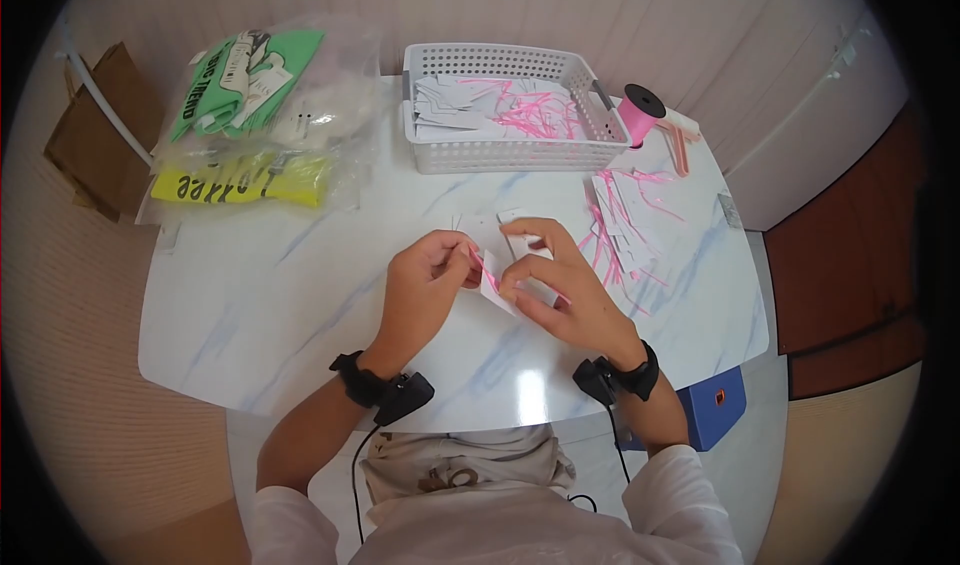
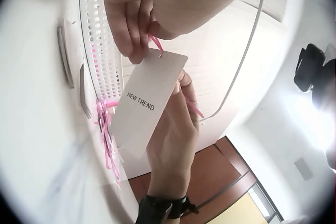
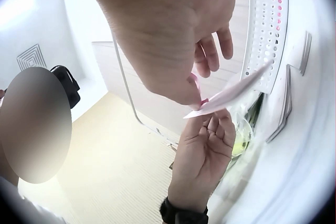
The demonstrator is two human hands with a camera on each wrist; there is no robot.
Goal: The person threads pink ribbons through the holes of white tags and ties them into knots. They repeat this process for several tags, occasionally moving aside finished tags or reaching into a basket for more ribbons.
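**Two hands hold a white tag with a pink string**

The left hand [image 1: 425,275] has its fingers bent and pinches the pink string [image 2: 155,44] at the top of the white tag [image 2: 147,103]. The right hand [image 1: 560,285] also has bent fingers and holds the tag from the other side. The tag is up off the table [image 1: 260,295], between both hands, near the middle.

Behind the hands sits a white basket [image 1: 510,150] full of tags and pink strings. A pink ribbon roll [image 1: 640,110] stands beside it. A pile of tags [image 1: 625,225] lies just right of the hands. Plastic bags [image 1: 260,115] lie far to the left. Nothing is in the way.

The tag is long and thin. The string end points up at the left fingers. The words "NEW TREND" run across it.
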